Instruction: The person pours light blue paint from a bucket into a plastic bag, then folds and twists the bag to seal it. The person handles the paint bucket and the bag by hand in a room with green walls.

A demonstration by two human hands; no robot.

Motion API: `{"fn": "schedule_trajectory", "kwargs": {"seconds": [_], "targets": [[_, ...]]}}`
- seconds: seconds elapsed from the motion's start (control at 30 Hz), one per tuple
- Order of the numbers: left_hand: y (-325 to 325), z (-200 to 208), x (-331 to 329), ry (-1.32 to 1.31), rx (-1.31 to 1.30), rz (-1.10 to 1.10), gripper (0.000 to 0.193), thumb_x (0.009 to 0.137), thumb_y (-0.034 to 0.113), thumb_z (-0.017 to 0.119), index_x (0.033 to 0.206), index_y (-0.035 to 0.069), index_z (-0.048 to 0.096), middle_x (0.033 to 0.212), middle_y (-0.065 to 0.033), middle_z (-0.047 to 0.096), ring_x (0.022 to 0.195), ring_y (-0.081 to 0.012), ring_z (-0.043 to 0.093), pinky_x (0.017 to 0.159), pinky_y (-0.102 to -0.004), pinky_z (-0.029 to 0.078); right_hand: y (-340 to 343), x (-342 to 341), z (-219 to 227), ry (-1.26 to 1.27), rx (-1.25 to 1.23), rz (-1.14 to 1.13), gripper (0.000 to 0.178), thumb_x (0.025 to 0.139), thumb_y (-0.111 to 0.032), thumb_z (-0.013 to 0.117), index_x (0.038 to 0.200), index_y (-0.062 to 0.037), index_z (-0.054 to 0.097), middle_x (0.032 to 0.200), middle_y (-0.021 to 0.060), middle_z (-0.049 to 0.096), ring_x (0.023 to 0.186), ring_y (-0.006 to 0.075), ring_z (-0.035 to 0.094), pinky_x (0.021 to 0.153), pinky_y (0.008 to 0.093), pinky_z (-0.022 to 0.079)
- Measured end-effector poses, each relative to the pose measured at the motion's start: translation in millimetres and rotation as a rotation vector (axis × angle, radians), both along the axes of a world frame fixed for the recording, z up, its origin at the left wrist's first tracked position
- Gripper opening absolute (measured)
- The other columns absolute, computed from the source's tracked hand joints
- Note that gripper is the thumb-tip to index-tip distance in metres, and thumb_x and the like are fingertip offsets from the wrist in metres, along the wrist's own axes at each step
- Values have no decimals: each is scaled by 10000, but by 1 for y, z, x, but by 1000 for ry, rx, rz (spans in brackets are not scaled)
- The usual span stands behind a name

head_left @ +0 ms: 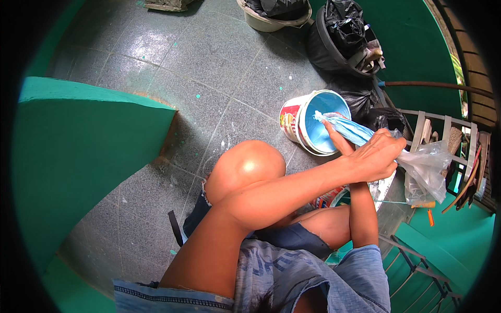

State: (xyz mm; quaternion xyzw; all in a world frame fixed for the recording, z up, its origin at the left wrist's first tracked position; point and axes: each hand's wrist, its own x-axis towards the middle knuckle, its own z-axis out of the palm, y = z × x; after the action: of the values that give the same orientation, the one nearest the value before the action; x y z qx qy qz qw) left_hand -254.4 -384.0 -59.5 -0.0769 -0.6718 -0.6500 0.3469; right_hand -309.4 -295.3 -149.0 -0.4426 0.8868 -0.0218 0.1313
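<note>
My left hand (380, 155) reaches across my body, closed round the upper part of a clear plastic bag (428, 169) with light blue paint in it. Its crumpled clear end spreads out to the right of that fist. The blue, narrowed part slants down to the left, and its tip lies over the mouth of a white paint bucket (308, 148). My right hand (339, 140) comes from below and grips this lower part with thumb and fingers, partly hidden behind my left forearm. Light blue paint coats the bucket's inside.
A black tub (326, 52) stuffed with black bags stands beyond the bucket, beside a pale basin (261, 22). A grey rack (443, 122) with tools is at the right. A green wall (88, 141) juts in from the left. Paint specks dot the grey tiled floor (203, 57).
</note>
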Motion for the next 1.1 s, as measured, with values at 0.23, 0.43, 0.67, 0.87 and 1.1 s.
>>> {"fn": "schedule_trajectory", "kwargs": {"seconds": [0.23, 0.43, 0.67, 0.87, 1.1], "targets": [[1, 0, 2, 16, 12, 16, 151, 552, -15, 548, 682, -72, 495, 587, -233, 526, 630, -406, 535, 750, -407, 404, -3, -9, -8, -268, -156, -115, 531, 847, -485, 472, 1136, -40, 434, 997, 67, 491, 857, 163, 448, 843, 282, 360], [3, 1, 0, 8, 22, 3, 146, 540, -24, 524, 674, -57, 474, 562, -220, 497, 618, -404, 524, 766, -406, 409, -9, -16, -14, -638, -306, -246, 408, 854, -377, 528, 1079, -40, 483, 936, 62, 540, 798, 164, 482, 782, 285, 397], [2, -2, -1, 8, 20, 18, 118, 546, -30, 521, 653, -55, 477, 570, -232, 510, 632, -408, 526, 745, -410, 394, -17, -16, -8, -671, -325, -304, 266, 861, -252, 592, 1013, -40, 540, 864, 56, 596, 728, 164, 523, 712, 287, 440], [5, 0, -2, -7, 11, -12, 120, 548, -24, 532, 652, -46, 478, 589, -236, 519, 647, -405, 523, 746, -412, 394, 19, -35, -68, -99, -141, -194, 329, 841, -322, 623, 988, -38, 542, 886, 67, 601, 727, 165, 522, 718, 279, 445], [6, -3, -3, -2, 19, 14, 123, 552, -17, 539, 659, -37, 481, 589, -229, 523, 652, -401, 523, 750, -411, 392, 17, -42, -72, -267, -308, -54, 304, 869, -288, 570, 1022, -33, 509, 935, 70, 562, 795, 159, 500, 762, 272, 418]]}}
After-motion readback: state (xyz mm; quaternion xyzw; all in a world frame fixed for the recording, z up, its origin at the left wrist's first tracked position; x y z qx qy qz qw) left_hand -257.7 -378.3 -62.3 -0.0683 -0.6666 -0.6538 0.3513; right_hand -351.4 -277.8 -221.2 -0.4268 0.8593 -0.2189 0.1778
